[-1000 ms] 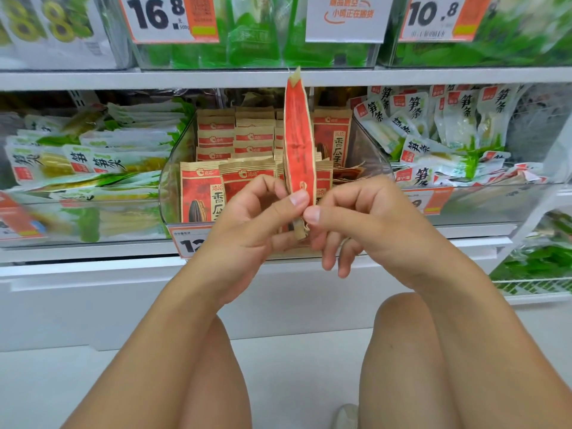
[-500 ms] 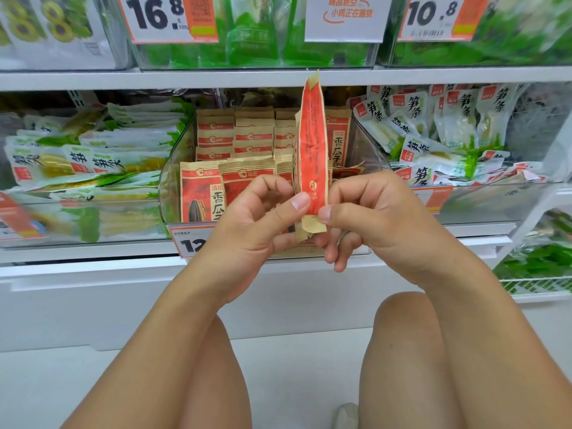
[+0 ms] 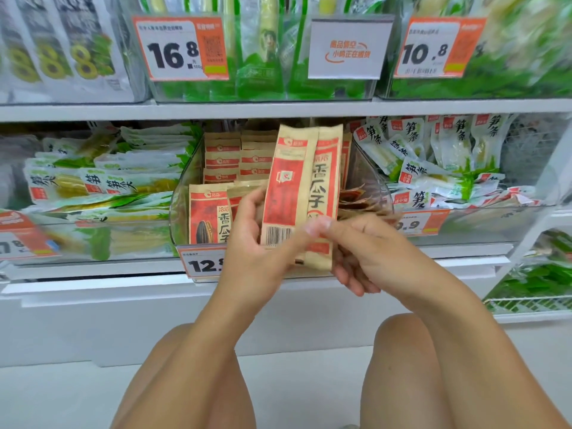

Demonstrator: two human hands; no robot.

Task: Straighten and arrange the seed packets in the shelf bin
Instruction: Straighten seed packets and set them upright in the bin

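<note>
While I crouch at the shelf, each line below gives one thing as it stands.

Held packets: two red-and-tan seed packets (image 3: 301, 193), upright and pressed together, in front of the middle bin, their lower ends below its front edge.
Left hand: my left hand (image 3: 257, 243) grips the packets from the left, thumb laid across the barcode, fingers curled behind.
Right hand: my right hand (image 3: 359, 252) pinches the bottom right corner with the thumb; the other fingers curl loosely below.
Shelf bin: clear plastic bin (image 3: 368, 168) holding more seed packets (image 3: 236, 159), stacked in rows at the back, one standing at the front left (image 3: 209, 218); several lie flat and jumbled at the right (image 3: 356, 201).
Price tag: an orange-and-white tag (image 3: 202, 263) on the bin's front, partly covered by my left hand.
Neighbours: green-and-white bamboo shoot packs (image 3: 102, 181) in the left bin, and more of them (image 3: 448, 156) in the right.
Below: my bare knees over a pale floor.
</note>
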